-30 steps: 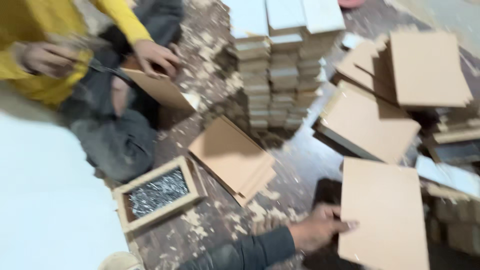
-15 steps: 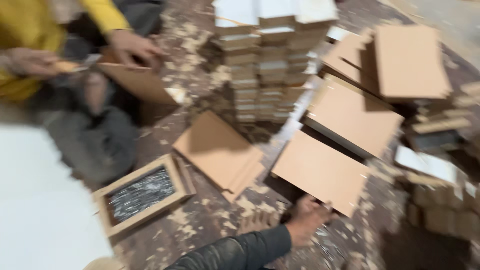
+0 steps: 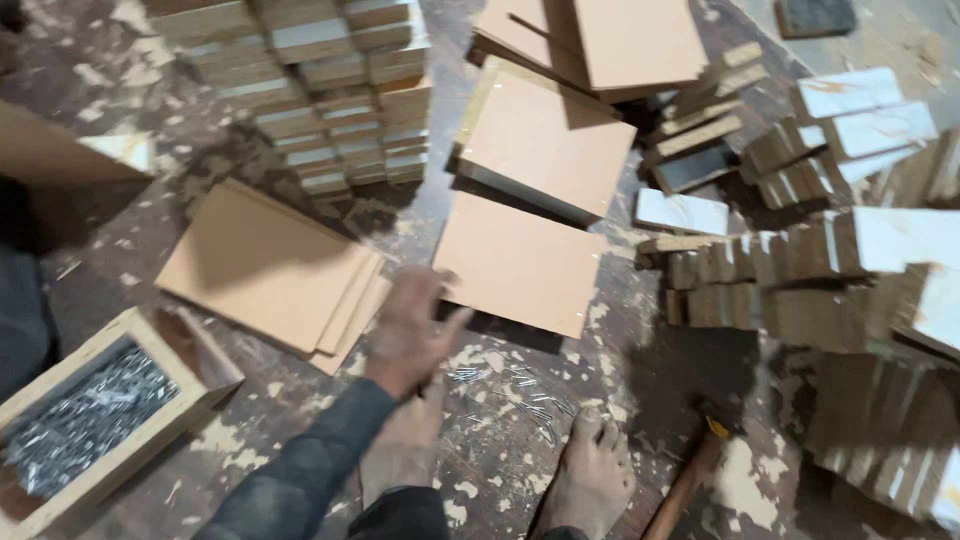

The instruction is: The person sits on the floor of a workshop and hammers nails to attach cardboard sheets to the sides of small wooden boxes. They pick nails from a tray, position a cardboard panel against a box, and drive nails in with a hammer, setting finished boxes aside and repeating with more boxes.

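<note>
My left hand [image 3: 415,325], in a dark sleeve, reaches out from the bottom left. It hovers at the near-left corner of a tan rectangular board [image 3: 520,262] that lies flat on the floor. The fingers look loose and blurred, with nothing gripped in them. A fanned stack of similar tan boards [image 3: 265,268] lies just left of the hand. Loose nails [image 3: 520,395] are scattered on the floor to the hand's right. My bare feet [image 3: 590,472] rest below them. My right hand is out of view.
A wooden box of nails [image 3: 85,425] sits at the bottom left. Stacked wood blocks [image 3: 330,90] stand behind, more tan boards [image 3: 550,140] lie further back, and block piles [image 3: 830,270] fill the right. A hammer handle [image 3: 685,485] lies by my foot. Another person's dark clothing [image 3: 20,300] shows at the left edge.
The board I held upright came down and now lies flat on the floor, my hand off it. The view has swung right, so the person in yellow is mostly gone.
</note>
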A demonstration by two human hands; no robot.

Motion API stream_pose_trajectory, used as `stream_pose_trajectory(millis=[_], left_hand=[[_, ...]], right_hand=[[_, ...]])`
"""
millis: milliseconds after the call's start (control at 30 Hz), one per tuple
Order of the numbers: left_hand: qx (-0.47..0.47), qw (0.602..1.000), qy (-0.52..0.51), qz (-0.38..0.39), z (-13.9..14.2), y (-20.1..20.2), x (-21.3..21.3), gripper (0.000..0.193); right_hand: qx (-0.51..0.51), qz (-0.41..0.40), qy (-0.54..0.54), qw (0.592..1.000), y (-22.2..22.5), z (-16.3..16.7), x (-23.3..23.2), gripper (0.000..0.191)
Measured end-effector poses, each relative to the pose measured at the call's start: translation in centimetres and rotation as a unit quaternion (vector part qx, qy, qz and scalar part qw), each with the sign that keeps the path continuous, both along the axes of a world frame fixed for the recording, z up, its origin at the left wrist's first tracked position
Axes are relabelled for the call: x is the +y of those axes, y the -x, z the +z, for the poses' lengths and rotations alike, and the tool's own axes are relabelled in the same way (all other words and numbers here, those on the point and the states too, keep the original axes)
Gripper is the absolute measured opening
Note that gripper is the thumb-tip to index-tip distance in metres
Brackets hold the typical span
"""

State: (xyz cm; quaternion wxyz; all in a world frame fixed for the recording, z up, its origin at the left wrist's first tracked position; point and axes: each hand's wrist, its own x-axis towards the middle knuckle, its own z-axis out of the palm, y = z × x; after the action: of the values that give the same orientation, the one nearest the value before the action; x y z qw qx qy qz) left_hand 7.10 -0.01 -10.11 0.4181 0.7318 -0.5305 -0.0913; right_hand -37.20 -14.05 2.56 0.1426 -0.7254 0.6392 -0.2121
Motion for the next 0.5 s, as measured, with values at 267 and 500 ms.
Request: stream_pose_trajectory(millis=[267, 500], left_hand=[[-0.014, 0.986, -0.165, -0.023, -0.5, -2.8, -0.4, 0.089], [0.104, 0.992, -0.067, -0.018, -4.9, -2.1, -0.3, 0.056]], right_hand=[[0.063, 0.129, 0.155, 0.977, -4.4, 11.8, -5.7, 0.027], [0.023, 0.17, 0.138, 0.976, -8.3, 6.4, -2.8, 0.027]])
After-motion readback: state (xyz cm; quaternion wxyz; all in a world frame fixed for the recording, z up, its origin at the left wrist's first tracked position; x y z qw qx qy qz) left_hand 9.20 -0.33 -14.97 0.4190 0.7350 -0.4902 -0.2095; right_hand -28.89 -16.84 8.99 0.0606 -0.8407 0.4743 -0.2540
